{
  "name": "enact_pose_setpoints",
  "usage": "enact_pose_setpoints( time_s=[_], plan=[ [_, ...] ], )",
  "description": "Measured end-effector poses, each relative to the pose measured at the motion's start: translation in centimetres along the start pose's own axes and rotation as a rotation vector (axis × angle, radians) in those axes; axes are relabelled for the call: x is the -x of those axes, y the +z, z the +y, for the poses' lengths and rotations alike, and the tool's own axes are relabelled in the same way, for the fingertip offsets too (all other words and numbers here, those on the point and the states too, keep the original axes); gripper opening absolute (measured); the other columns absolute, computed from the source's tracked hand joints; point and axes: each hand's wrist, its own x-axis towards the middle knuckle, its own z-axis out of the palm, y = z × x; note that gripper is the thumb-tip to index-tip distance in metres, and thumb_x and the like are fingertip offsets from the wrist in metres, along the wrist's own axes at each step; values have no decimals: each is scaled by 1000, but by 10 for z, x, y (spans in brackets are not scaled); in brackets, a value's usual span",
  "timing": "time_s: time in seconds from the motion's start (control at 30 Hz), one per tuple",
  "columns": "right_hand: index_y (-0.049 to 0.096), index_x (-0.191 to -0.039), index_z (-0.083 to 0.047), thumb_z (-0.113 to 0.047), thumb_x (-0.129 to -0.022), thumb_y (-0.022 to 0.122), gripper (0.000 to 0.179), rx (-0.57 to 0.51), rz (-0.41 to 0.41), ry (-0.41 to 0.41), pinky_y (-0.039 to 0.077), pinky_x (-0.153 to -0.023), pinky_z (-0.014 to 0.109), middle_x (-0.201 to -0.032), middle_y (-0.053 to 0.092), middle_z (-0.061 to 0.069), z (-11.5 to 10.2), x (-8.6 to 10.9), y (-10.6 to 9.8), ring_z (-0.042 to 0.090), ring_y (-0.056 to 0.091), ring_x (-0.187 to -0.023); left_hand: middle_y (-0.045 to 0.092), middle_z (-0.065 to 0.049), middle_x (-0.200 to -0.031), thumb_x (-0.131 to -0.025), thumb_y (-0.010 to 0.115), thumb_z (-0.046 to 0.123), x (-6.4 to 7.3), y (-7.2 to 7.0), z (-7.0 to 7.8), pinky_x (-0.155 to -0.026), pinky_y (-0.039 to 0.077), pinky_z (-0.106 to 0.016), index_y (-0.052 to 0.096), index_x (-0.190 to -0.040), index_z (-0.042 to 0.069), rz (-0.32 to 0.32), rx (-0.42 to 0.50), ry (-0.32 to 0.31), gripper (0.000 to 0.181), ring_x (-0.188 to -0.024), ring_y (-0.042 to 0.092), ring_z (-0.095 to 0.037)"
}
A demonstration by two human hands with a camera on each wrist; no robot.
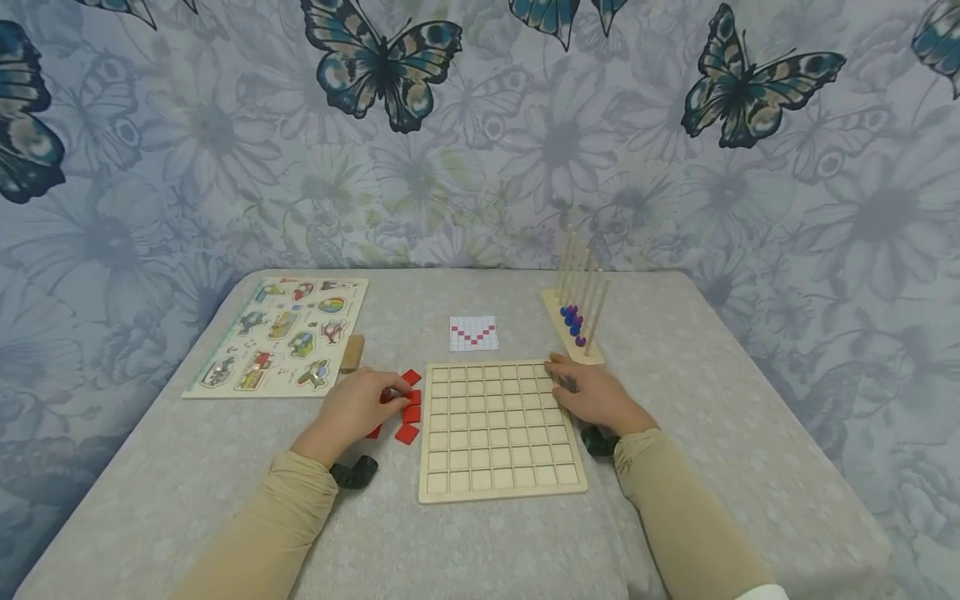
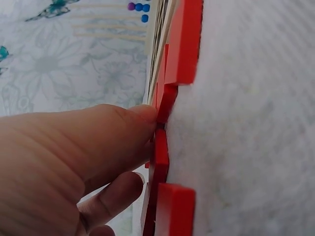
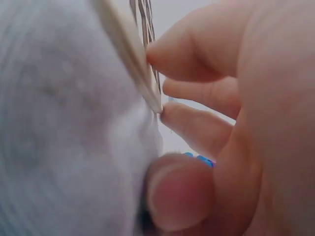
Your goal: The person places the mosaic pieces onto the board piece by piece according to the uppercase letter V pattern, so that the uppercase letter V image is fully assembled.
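Several flat red square tiles [image 1: 407,433] lie along the left side of a pale wooden grid board [image 1: 502,493]. My left hand [image 1: 358,410] is over these tiles, thumb and index finger pinching at a red tile [image 2: 168,102]; the index fingertip is mostly hidden behind the thumb in the left wrist view. At the board's far right corner rests my right hand [image 1: 596,395], its thumb on the right edge and its fingertips [image 3: 170,110] touching the corner. Bare grid cells show across the board.
A card with a red V pattern [image 1: 474,333] lies behind the board. Back right stands a wooden peg rack [image 1: 585,354] with blue and purple beads [image 1: 573,322]. A picture puzzle board [image 1: 277,337] lies at left, beside a small wooden block [image 1: 352,354].
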Motion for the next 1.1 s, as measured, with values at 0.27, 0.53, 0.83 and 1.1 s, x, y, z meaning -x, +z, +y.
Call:
enact_pose_setpoints(
  time_s=[0.27,0.53,0.83,1.1],
  plan=[
    [52,-151,-11,-26,-103,59,51,-24,-9,-4,41,-113,52,-164,39,7,-1,2,0,35,41,-147,67,9,-83,-89,82,31,1,1,2,-64,43,-30,80,-110,23,-4,-6,24,23,-76,51,-13],
    [47,-153,-7,-25,-102,61,56,-55,-7,11,35,-118,54,-164,38,6,-5,5,-3,34,37,-150,65,7,-81,-89,82,30,0,1,1,-61,44,-29,81,-109,21,28,0,31,22,-74,51,-12],
    [48,-152,-4,-23,-102,61,55,-51,2,-10,38,-116,53,-163,40,8,-3,6,-2,35,40,-148,70,8,-87,-87,84,36,1,0,11,-63,47,-28,82,-107,26,67,20,67,23,-80,57,-12],
    [48,-153,-8,-26,-103,61,55,-39,-4,6,44,-111,52,-164,39,5,-1,5,-1,34,44,-145,75,10,-94,-84,86,30,8,4,37,-67,51,-28,83,-102,24,79,94,172,19,-83,60,-11]
  ],
)
